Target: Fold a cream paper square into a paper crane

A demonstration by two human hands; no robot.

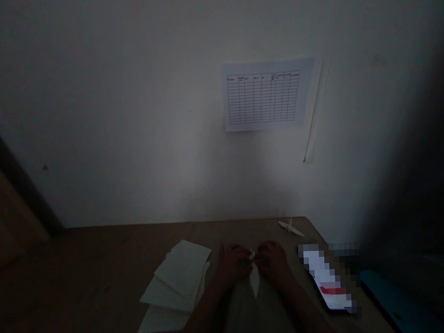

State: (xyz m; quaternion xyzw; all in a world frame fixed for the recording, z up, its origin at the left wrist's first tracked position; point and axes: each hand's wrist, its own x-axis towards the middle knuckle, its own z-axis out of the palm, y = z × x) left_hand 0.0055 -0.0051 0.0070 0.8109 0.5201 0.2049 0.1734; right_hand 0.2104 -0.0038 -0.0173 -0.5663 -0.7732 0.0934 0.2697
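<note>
A small piece of folded white paper (254, 281) lies between my hands, its narrow pointed end toward me. My left hand (235, 262) grips the far part of it from the left, fingers bent inward. From the right, my right hand (272, 261) pinches the same far part. My fingers cover much of the fold there, and the dim light hides its details. Off to the right, near the table's back edge, rests a finished folded paper crane (290, 228), its wings spread, apart from both hands.
Several loose white paper sheets (175, 284) overlap on the brown table (112, 269) left of my left forearm. A lit phone (328, 279), partly blurred, lies at the right. Beyond it is a teal object (393, 296). A printed table sheet (263, 96) hangs on the wall behind.
</note>
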